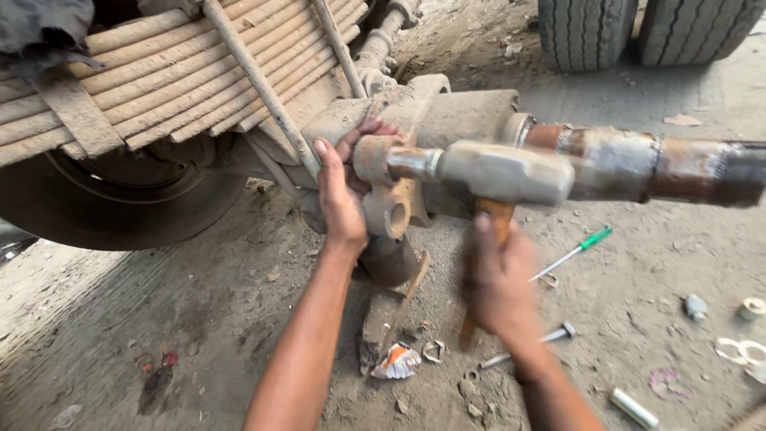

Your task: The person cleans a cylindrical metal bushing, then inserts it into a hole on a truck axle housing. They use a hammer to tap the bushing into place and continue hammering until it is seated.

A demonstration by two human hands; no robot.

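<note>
**A:** So why's the left hand [341,199] wrapped round that rusty pin [375,158] at the axle housing [447,112]?

**B:** Looks like it's steadying it. Fingers are closed on the pin's end, which sits right against the sledgehammer [504,172] face. The right hand [499,283] is fisted on the wooden handle just under the head, probably choked up for control. There's a green screwdriver [576,251] on the ground.

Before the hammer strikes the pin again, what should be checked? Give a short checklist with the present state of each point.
1. Right hand grips the hammer handle: ok.
2. Hammer head lined up with the pin: ok.
3. Left hand away from the strike line: not ok, its fingers wrap beside the pin.
4. Pin seated straight: cannot tell.
5. Ground free of loose tools: not ok, a green-handled screwdriver lies near.
</note>
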